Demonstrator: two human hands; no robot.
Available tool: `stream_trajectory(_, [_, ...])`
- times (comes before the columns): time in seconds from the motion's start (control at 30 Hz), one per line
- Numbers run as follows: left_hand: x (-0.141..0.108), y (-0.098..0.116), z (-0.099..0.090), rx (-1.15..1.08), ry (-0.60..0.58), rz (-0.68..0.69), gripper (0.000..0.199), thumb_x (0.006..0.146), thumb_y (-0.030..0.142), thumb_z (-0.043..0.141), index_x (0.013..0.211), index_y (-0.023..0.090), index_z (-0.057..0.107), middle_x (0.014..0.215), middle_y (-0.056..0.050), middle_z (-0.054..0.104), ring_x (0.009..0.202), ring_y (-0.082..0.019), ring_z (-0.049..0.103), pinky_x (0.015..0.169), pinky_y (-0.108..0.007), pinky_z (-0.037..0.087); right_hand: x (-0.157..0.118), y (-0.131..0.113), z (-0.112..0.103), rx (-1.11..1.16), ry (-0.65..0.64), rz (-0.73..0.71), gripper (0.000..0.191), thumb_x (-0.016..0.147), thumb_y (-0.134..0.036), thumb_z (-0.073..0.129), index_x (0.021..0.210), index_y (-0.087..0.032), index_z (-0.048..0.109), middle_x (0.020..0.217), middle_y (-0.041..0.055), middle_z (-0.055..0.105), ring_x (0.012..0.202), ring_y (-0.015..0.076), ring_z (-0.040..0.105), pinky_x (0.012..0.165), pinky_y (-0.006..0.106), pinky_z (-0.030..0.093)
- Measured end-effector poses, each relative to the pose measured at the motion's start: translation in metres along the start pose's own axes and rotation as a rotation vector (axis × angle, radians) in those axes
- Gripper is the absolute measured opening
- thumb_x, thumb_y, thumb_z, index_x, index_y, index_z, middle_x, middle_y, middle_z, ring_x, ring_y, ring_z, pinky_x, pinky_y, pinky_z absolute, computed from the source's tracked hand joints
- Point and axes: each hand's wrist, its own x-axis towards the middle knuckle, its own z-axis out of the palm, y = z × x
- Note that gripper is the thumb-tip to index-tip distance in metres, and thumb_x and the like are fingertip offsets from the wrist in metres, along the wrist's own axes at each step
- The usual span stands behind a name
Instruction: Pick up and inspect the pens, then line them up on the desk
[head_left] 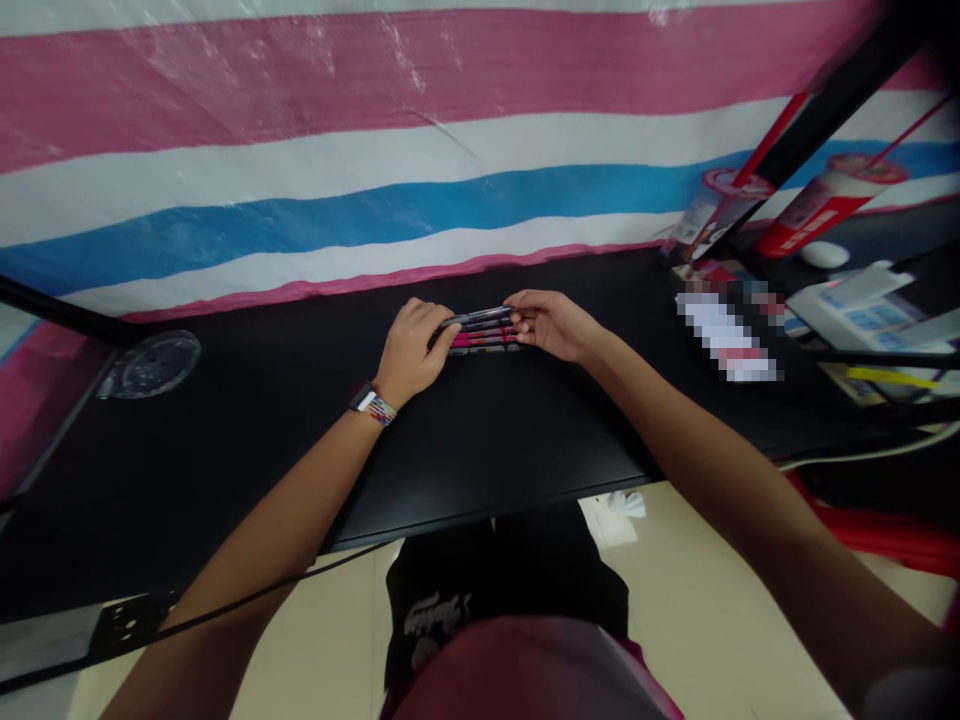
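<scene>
Several pens [484, 333], dark and pink, lie side by side in a row on the black table [300, 420]. My left hand [411, 348] grips their left ends, fingers curled over the top pen. My right hand [551, 322] pinches their right ends with its fingertips. Both hands hold the row between them, a little beyond the table's middle. A watch with a coloured band [373, 403] sits on my left wrist.
A clear plastic lid [154, 364] lies at the table's far left. At the right stand two red drink cups [821, 210], boxes and papers [862, 310] under a black frame bar. A striped pink, white and blue sheet [375, 150] hangs behind the table.
</scene>
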Motion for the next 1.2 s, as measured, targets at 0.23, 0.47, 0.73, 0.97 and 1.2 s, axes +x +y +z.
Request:
stream_trajectory(0.23, [-0.002, 0.001, -0.003, 0.02, -0.047, 0.007, 0.04, 0.114, 0.053, 0.047, 0.091, 0.026, 0.065, 0.085, -0.007, 0.07, 0.089, -0.03, 0.06, 0.085, -0.05, 0.049, 0.005, 0.004, -0.002, -0.061, 0.018, -0.138, 0.009, 0.081, -0.015, 0.085, 0.088, -0.014, 0.079, 0.073, 0.0072, 0.073, 0.064, 0.0162, 0.068, 0.07, 0.031, 0.07])
stream_trajectory(0.47, [-0.002, 0.0, -0.002, 0.037, -0.089, 0.013, 0.045, 0.116, 0.053, 0.045, 0.083, 0.026, 0.059, 0.079, -0.006, 0.062, 0.082, -0.029, 0.057, 0.079, -0.048, 0.045, 0.006, 0.005, -0.006, -0.064, 0.003, -0.141, 0.009, 0.083, -0.015, 0.087, 0.089, -0.011, 0.081, 0.072, 0.0076, 0.074, 0.063, 0.0159, 0.071, 0.071, 0.032, 0.071])
stream_trajectory(0.73, [-0.002, -0.001, -0.001, -0.068, -0.014, -0.106, 0.045, 0.114, 0.057, 0.05, 0.088, 0.025, 0.068, 0.082, -0.005, 0.066, 0.084, -0.026, 0.063, 0.085, -0.045, 0.052, 0.002, 0.004, -0.003, -0.081, 0.006, -0.184, 0.018, 0.081, -0.02, 0.096, 0.091, -0.015, 0.082, 0.08, 0.0077, 0.079, 0.07, 0.0159, 0.075, 0.076, 0.031, 0.072])
stream_trajectory(0.97, [0.0, -0.002, 0.0, -0.171, 0.085, -0.198, 0.044, 0.115, 0.049, 0.055, 0.081, 0.025, 0.071, 0.082, -0.003, 0.077, 0.088, -0.023, 0.071, 0.091, -0.041, 0.056, 0.004, 0.007, -0.003, -0.112, -0.014, -0.273, 0.018, 0.083, -0.026, 0.095, 0.092, -0.018, 0.081, 0.083, 0.0052, 0.079, 0.071, 0.0155, 0.075, 0.077, 0.032, 0.072])
stream_trajectory(1.2, [0.001, -0.004, 0.001, -0.179, 0.113, -0.201, 0.026, 0.107, 0.05, 0.07, 0.1, 0.025, 0.075, 0.101, -0.005, 0.081, 0.097, -0.024, 0.073, 0.094, -0.043, 0.058, 0.005, 0.012, 0.0, -0.094, -0.025, -0.292, 0.021, 0.082, -0.03, 0.096, 0.092, -0.02, 0.081, 0.083, 0.0036, 0.079, 0.071, 0.0153, 0.075, 0.075, 0.031, 0.071])
